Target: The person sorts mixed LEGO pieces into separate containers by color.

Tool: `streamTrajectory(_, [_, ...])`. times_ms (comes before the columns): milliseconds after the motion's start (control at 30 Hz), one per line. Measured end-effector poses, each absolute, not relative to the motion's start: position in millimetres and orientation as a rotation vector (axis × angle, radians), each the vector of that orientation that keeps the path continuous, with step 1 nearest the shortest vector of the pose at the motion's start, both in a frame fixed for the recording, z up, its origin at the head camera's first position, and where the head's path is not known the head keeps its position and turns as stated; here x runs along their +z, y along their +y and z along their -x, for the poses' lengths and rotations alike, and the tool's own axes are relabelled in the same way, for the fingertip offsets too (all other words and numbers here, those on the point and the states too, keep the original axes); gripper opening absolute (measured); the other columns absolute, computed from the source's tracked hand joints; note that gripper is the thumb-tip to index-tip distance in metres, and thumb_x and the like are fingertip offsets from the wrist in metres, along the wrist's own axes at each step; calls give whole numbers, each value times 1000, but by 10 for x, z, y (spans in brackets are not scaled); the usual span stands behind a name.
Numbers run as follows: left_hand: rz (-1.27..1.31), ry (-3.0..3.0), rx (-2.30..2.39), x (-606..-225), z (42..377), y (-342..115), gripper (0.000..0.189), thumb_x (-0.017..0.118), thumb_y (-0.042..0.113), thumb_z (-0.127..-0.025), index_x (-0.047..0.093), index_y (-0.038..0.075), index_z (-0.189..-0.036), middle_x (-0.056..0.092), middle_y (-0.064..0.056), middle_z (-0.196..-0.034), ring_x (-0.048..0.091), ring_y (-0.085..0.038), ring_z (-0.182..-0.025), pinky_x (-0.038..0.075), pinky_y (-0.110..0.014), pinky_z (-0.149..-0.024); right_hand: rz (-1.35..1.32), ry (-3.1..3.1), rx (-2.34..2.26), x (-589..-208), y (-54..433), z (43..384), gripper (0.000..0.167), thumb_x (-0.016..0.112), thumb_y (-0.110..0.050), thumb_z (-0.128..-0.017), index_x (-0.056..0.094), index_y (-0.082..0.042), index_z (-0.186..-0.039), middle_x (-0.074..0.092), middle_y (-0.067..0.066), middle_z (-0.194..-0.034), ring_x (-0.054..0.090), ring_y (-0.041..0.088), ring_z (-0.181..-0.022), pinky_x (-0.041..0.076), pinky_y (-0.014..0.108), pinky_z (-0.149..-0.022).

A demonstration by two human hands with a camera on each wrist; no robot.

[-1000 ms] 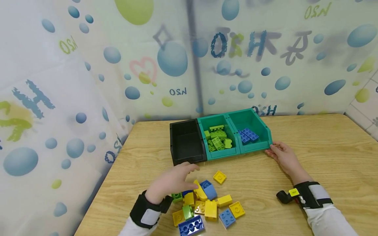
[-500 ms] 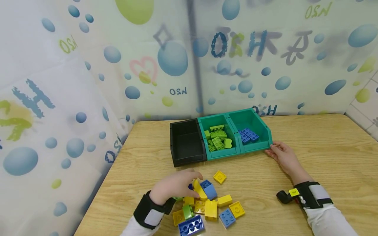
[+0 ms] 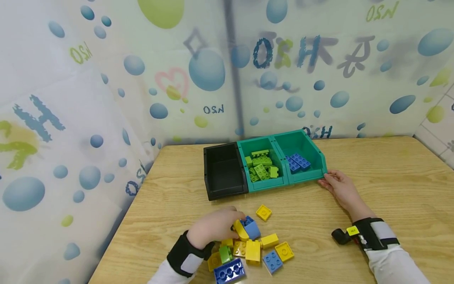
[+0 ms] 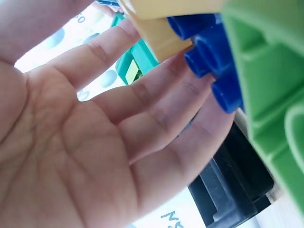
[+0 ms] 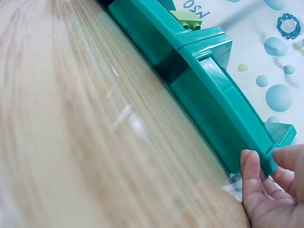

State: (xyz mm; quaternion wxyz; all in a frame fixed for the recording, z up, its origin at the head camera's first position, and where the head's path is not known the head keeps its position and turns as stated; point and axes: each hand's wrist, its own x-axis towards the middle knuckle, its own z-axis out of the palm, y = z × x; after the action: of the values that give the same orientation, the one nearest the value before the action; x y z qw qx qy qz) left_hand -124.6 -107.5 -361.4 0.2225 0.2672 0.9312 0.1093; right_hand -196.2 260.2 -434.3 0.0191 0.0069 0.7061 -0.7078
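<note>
In the head view my left hand [image 3: 215, 227] is over a pile of toy building bricks, its fingers curled round a curved yellow brick [image 3: 241, 231]. The left wrist view shows the fingertips against the yellow brick [image 4: 164, 35], beside a dark blue brick [image 4: 216, 59] and a green brick [image 4: 268, 71]; the thumb's tip is out of frame. At the bins' front right corner, my right hand [image 3: 341, 191] pinches the edge of a teal bin [image 3: 307, 176] holding blue bricks [image 3: 300, 162]. A light blue brick [image 3: 251, 228] touches the yellow one.
A black bin [image 3: 224, 173] with nothing inside adjoins a middle teal bin [image 3: 268, 184] of lime green bricks [image 3: 261, 172]. Loose on the wooden table [image 3: 305, 221] lie a square yellow brick [image 3: 263, 213], a dark blue brick [image 3: 229, 271] and several others. A patterned curtain [image 3: 209, 118] hangs behind.
My left hand has moved right and down onto the pile, and its fingers have closed round the curved yellow brick. The right hand has stayed at the bin's corner.
</note>
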Motion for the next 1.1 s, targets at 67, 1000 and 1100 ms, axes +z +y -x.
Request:
streamTrajectory(67, [-746, 2570, 294, -3624, 1249, -1072, 41, 72, 21, -84, 61, 19, -124, 59, 0, -119, 54, -7, -93, 51, -28, -87, -12, 2183, -2205, -4343, 2602, 1964, 39, 36, -12, -102, 28, 16, -127, 55, -11, -90, 61, -6, -83, 52, 11, -77])
streamTrajectory(1000, [-831, 2648, 461, -3569, 1309, -1151, 22, 72, 20, -83, 61, 14, -102, 60, 2, -95, 48, -8, -73, 45, -20, -66, -16, 2160, -2220, -4342, 2605, 1953, 37, 37, -13, -102, 31, 14, -126, 57, -11, -89, 61, -4, -83, 52, 11, -77])
streamTrajectory(1100, [-820, 2674, 483, -3548, 1323, -1177, 23, 72, 22, -83, 62, 14, -102, 59, 2, -94, 48, -9, -73, 45, -19, -65, -19, 2181, -2204, -4340, 2607, 1957, 36, 36, -13, -102, 31, 14, -126, 57, -12, -89, 61, -4, -83, 52, 11, -77])
